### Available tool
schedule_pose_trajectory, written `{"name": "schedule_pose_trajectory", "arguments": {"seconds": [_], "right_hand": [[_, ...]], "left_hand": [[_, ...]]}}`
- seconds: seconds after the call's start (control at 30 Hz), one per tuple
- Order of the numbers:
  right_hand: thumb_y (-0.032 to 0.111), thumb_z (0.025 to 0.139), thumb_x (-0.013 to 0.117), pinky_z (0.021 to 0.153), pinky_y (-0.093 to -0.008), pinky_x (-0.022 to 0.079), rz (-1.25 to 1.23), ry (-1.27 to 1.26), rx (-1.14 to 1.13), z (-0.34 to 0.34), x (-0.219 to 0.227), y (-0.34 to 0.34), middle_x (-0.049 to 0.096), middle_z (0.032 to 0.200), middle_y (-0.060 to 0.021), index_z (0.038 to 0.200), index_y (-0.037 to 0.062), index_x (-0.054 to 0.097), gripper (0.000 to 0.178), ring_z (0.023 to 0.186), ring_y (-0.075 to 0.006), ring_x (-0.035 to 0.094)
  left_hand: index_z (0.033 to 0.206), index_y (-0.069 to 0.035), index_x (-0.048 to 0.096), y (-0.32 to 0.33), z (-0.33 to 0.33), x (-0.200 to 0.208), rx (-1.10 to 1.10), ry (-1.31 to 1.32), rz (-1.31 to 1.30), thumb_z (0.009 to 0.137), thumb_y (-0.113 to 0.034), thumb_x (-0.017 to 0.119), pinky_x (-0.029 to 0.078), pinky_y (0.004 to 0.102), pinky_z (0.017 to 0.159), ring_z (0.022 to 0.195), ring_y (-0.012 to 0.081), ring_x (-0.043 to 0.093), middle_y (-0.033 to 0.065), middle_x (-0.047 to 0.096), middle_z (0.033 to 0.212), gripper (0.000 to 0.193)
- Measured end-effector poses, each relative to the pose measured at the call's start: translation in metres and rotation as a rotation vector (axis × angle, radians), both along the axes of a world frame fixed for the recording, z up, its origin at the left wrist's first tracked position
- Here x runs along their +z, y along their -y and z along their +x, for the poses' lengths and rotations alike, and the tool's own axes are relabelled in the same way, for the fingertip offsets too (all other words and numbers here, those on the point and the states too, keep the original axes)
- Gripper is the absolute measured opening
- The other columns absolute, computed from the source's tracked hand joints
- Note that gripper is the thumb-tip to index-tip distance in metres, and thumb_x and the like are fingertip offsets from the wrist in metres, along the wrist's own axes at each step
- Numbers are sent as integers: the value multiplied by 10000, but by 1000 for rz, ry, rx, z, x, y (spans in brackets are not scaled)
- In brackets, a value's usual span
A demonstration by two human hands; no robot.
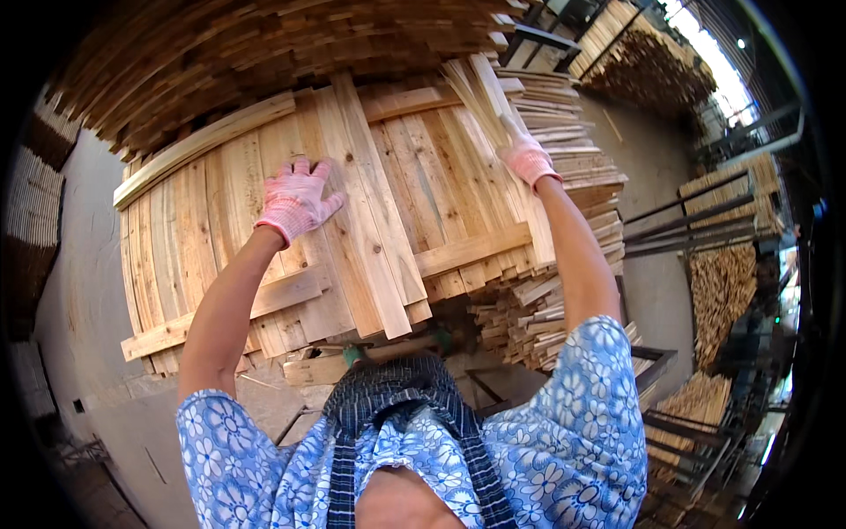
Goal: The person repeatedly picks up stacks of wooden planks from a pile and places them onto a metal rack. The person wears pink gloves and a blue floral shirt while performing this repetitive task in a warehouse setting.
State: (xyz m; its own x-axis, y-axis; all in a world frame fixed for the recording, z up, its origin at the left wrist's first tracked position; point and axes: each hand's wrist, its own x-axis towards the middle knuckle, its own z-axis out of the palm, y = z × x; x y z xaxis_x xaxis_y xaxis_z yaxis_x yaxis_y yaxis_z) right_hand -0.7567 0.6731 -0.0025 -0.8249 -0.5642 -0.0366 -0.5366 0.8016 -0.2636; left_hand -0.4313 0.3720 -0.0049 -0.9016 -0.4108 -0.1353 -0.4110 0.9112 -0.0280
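Rack [701, 243]: held wood [765, 176]
Boards [220, 185]: looked pale, knotty
Left hand [298, 196]: fingers lay spread, released
Right hand [530, 162]: touched boards; grip was unclear

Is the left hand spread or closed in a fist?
Spread: the left hand lies palm down over the wooden planks, fingers extended and thumb out to the side.

Grey concrete floor [88, 282], dark metal rails [692, 215] at right, bright strip of light [696, 31] upper right
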Motion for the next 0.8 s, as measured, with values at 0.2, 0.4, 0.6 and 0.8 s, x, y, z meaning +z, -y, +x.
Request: {"name": "schedule_pose_trajectory", "arguments": {"seconds": [0.2,0.4,0.6,0.8], "right_hand": [[408,929,643,1046,-500,464,-84,67,96,72,-31,43,581,1329,-310,1566,251,369,711,1213,-461,580],[531,970,542,1016,-553,477,-11,194,14,214,-5,149,508,1365,-336,1597,201,268,760,1202,-517,565],[430,972,549,1015,-509,483,-108,80,237,129,-43,98,513,1372,-326,1550,209,377,642,1203,-474,573],[217,1012,443,916,-536,508,-38,-126,199,108,-72,53,640,1178,-277,1406,180,527,404,1057,-441,623]], "left_hand": [[1483,-183,469,-7,-3,15,4,-2,76,913,-594,581,426,563,1023,1307,390,500,171,511,1440,712],[1504,-175,458,-1,0,16,29,12,47,912,-617,563,387,568,1052,1339,395,473,159,487,1472,746],[1534,-171,421,4,5,24,-1,18,91,914,-619,569,373,573,1070,1377,400,438,177,454,1504,779],[1500,-144,445,-102,45,48,-472,-293,279,904,-520,648,358,634,1096,1351,428,454,242,469,1460,734]]}}
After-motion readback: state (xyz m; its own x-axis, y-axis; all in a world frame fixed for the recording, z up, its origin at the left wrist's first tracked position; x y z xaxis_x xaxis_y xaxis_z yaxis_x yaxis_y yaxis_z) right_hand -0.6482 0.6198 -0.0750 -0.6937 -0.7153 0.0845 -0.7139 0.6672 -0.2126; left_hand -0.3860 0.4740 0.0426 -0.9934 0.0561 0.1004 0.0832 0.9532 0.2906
